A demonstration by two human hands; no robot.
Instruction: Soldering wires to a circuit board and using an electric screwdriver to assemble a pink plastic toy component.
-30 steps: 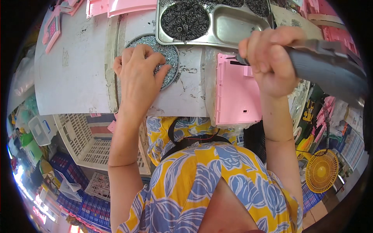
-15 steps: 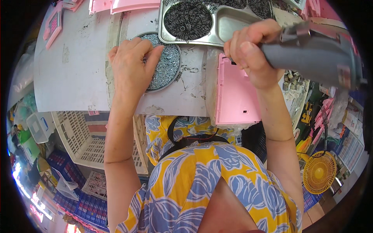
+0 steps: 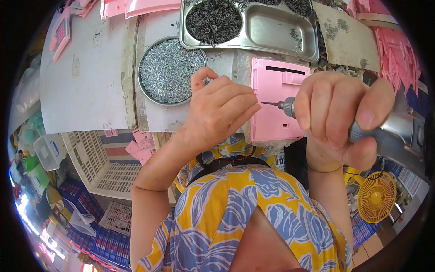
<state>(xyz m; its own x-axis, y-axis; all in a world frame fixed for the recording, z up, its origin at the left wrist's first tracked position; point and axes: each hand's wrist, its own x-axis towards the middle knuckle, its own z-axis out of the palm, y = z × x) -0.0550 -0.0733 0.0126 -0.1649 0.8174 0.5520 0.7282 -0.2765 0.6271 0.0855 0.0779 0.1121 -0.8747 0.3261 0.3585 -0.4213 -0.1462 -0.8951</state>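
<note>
My right hand point(image 3: 340, 109) is wrapped round a grey electric screwdriver point(image 3: 389, 140), held sideways over a pink plastic panel point(image 3: 272, 124). Its thin bit points left, the tip close to the fingers of my left hand point(image 3: 222, 109). That left hand is closed, back upward, between a round metal dish of small silver screws point(image 3: 170, 72) and the panel's left edge. Its fingertips are pressed together, and what they hold, if anything, is hidden. The panel lies flat, with a dark slot near its far edge and a small square hole near its front.
Behind the dish stands a steel tray point(image 3: 281, 29) with dark springs point(image 3: 213, 22) heaped in its left part. Pink parts point(image 3: 398, 59) pile up at the far right. A white crate point(image 3: 97, 167) sits below the table's left front edge; a yellow fan point(image 3: 376, 197) stands at right.
My left hand has left the screw dish and moved right to the panel's edge. My right hand has brought the screwdriver down and toward me, its bit now pointing left.
</note>
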